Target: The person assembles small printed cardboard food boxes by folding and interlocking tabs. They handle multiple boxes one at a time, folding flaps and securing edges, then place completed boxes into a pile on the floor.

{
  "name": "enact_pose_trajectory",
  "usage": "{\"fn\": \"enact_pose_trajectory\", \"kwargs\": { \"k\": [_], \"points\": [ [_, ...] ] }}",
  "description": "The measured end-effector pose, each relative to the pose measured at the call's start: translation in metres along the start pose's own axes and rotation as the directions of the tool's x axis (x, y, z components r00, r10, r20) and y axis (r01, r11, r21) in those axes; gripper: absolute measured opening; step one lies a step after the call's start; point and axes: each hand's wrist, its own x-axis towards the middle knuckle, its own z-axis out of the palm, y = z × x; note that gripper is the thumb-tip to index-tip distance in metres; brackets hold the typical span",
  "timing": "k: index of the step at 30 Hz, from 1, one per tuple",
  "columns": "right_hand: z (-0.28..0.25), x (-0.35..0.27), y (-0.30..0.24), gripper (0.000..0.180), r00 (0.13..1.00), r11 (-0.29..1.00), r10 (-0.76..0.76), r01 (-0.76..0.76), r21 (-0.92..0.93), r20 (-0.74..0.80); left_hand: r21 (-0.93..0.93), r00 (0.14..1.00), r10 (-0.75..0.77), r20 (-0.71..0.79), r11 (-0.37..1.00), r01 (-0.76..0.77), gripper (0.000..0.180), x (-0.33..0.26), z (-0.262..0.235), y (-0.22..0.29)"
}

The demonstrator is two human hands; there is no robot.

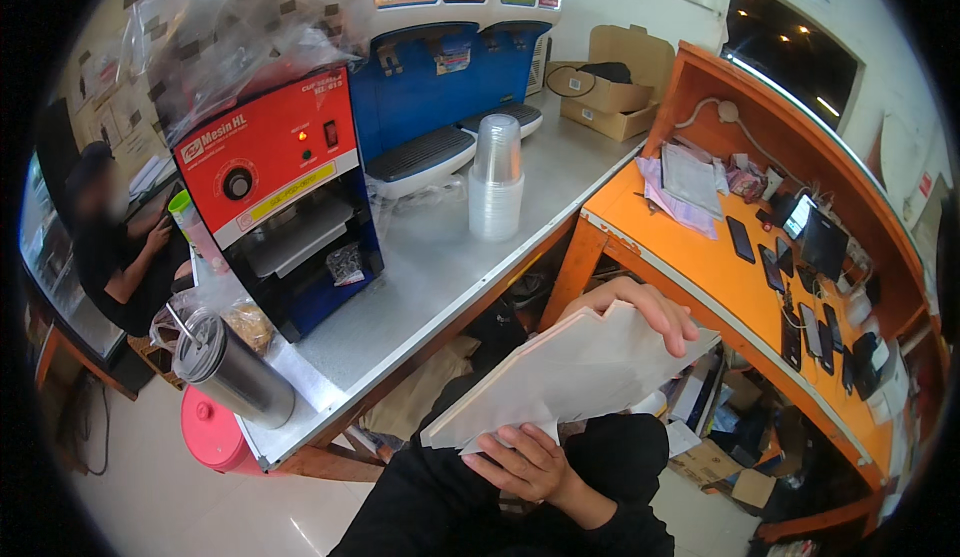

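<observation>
The right hand (525, 462) grips the lower edge of a pale paper stack (560, 377) at 5 o'clock, its long axis pointing 8-to-2; the left hand (645, 312) clasps its upper edge. Beyond, at 12, clear cups (496, 197) stand on the worktop (420, 257).

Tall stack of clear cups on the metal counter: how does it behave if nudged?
Probably light, as the cup stack looks like thin clear plastic. Likely to tip if pushed near the top, since the column stands much taller than it is wide. A low push might slide it instead: the metal counter looks fairly smooth.
</observation>
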Motion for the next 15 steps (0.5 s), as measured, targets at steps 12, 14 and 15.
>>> {"fn": "enact_pose_trajectory", "kwargs": {
  "k": [12, 14, 15],
  "points": [
    [-0.064, 0.032, -0.010, 0.022, 0.919, 0.910, 0.348, -0.379, 0.168, 0.184, -0.439, 0.557, -0.067, -0.828, 0.695, -0.569, 0.038, -0.084, -0.001, -0.018],
    [-0.067, 0.024, -0.005, 0.031, 0.868, 0.867, 0.419, -0.470, 0.168, 0.264, -0.361, 0.407, -0.207, -0.890, 0.865, -0.350, 0.044, -0.112, 0.010, -0.013],
    [-0.065, 0.019, -0.003, 0.035, 0.852, 0.847, 0.436, -0.497, 0.189, 0.289, -0.379, 0.352, -0.283, -0.892, 0.892, -0.245, 0.048, -0.124, 0.016, -0.008]
  ]
}}
